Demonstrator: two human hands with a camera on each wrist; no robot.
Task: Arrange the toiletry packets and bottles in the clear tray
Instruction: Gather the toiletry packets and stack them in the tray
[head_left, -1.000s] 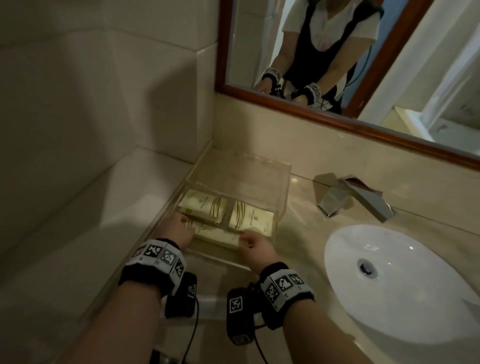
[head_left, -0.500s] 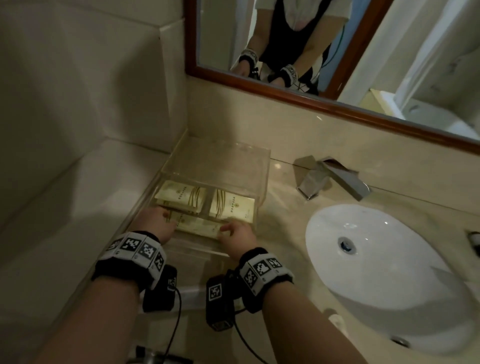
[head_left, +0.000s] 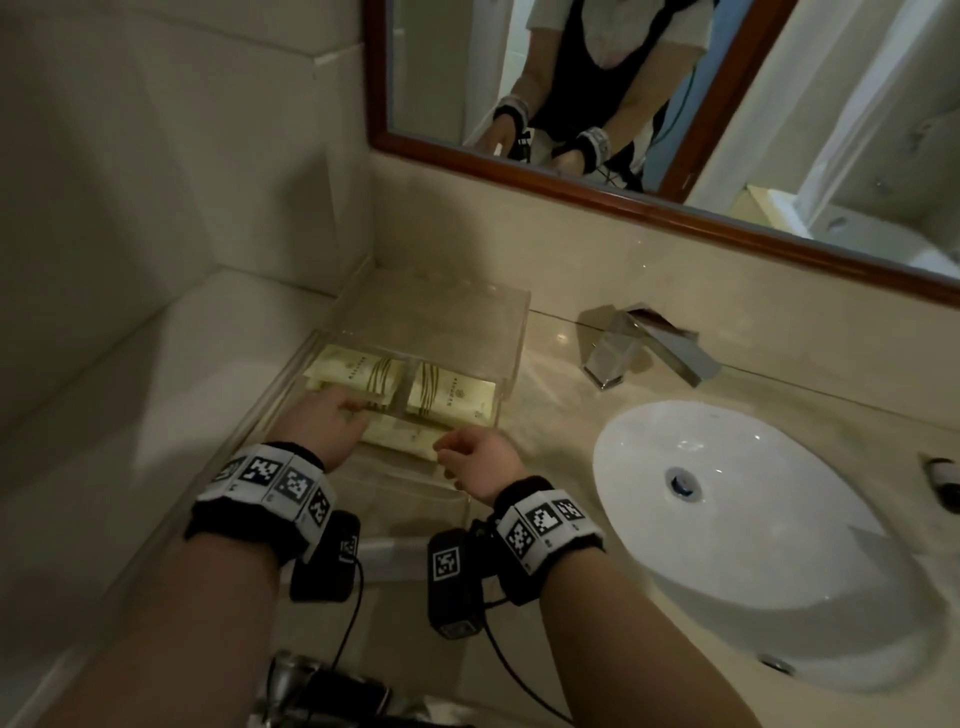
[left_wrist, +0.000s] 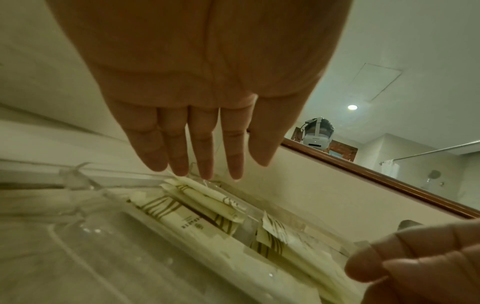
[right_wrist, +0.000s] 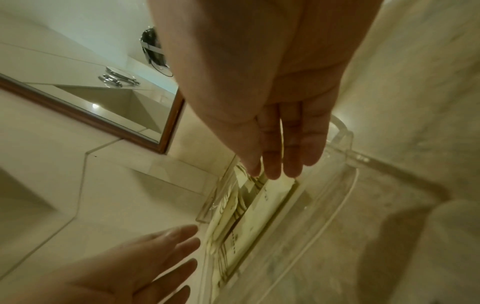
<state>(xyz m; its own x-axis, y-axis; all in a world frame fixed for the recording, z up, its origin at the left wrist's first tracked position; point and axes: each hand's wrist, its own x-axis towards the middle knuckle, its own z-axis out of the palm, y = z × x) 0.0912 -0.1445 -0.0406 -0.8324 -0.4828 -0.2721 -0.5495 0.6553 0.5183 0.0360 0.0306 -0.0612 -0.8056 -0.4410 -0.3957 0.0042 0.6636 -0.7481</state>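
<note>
A clear tray (head_left: 514, 338) stands on the counter in the corner left of the sink. Cream packets with gold stripes lie in it: one at back left (head_left: 358, 370), one at back right (head_left: 451, 397) and one across the front (head_left: 400, 439). My left hand (head_left: 324, 423) reaches over the left packets with straight fingers (left_wrist: 205, 164). My right hand (head_left: 470, 454) is at the front packet's right end, its fingers (right_wrist: 283, 160) straight just above the packets (right_wrist: 249, 214). Neither hand grips anything. A small dark bottle (head_left: 943, 475) lies at the right edge.
A white oval sink (head_left: 727, 519) sits right of the tray, with a chrome faucet (head_left: 644, 348) behind it. A wood-framed mirror (head_left: 571, 182) hangs above the backsplash. Tiled walls close off the left side and back. A ledge (head_left: 156, 374) runs left of the tray.
Both hands stay at the front packet in the tray. The head view has shifted, and the small bottle at the right edge has come into sight.
</note>
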